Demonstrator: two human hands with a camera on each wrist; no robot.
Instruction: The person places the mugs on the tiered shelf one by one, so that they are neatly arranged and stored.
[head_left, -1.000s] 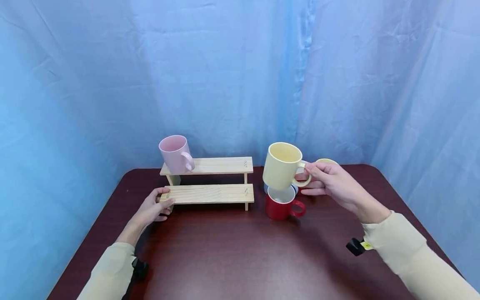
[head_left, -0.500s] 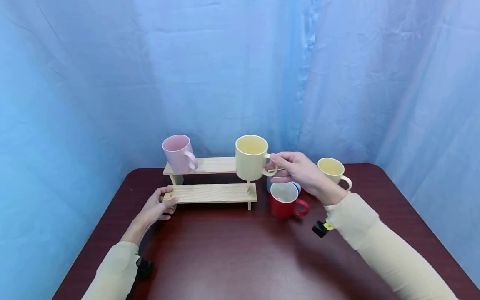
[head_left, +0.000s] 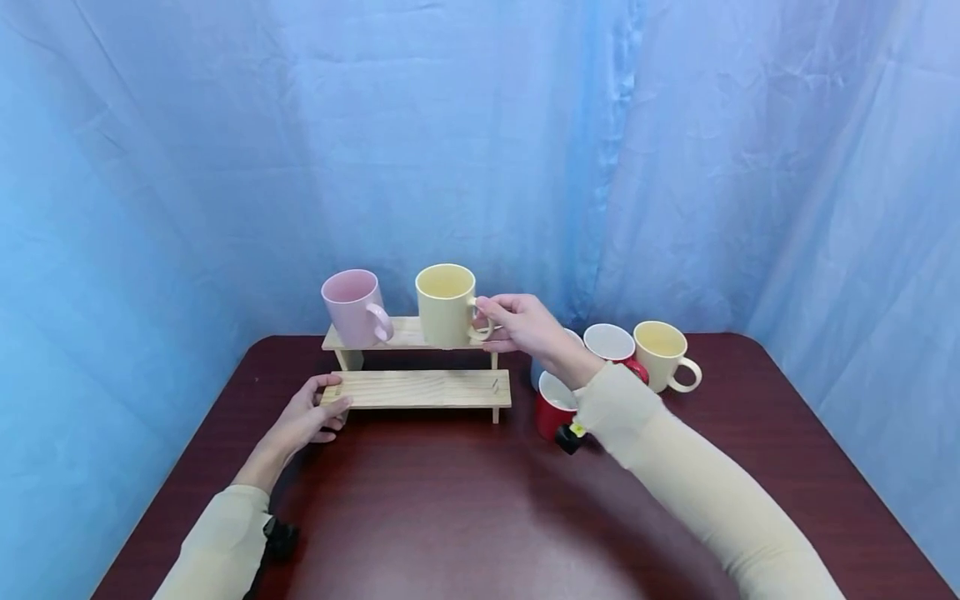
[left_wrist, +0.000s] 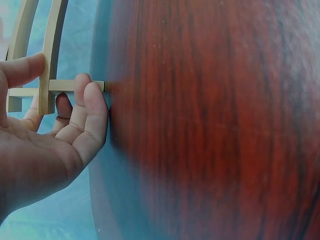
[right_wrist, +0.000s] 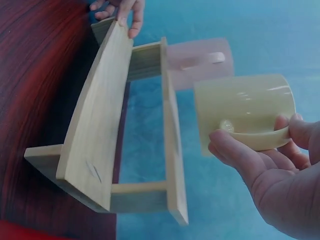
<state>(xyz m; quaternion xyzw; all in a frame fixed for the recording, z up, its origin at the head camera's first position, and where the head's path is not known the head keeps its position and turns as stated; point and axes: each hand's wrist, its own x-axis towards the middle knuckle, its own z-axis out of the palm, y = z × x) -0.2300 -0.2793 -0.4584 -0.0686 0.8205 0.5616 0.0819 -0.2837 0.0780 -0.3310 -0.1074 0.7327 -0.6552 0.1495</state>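
My right hand (head_left: 521,325) pinches the handle of a yellow mug (head_left: 444,312), held upright at the upper tier of a two-tier wooden rack (head_left: 420,388). In the right wrist view a narrow gap shows between this yellow mug (right_wrist: 245,105) and the upper board (right_wrist: 172,145). A pink mug (head_left: 354,310) stands at the left end of that upper tier, its handle turned to the right. My left hand (head_left: 296,421) grips the left end of the lower board, thumb on top; in the left wrist view its other fingers (left_wrist: 95,120) curl by the rack's leg.
Right of the rack, a red mug (head_left: 553,408) stands partly behind my right sleeve. Behind it are a blue mug (head_left: 537,373), mostly covered by my forearm, a second white-lined red mug (head_left: 609,342) and another yellow mug (head_left: 660,357). A blue curtain (head_left: 480,150) backs the dark table (head_left: 420,517).
My right hand has carried the yellow mug leftward, from above the red mug to the rack's upper tier. My left hand has stayed at the lower board.
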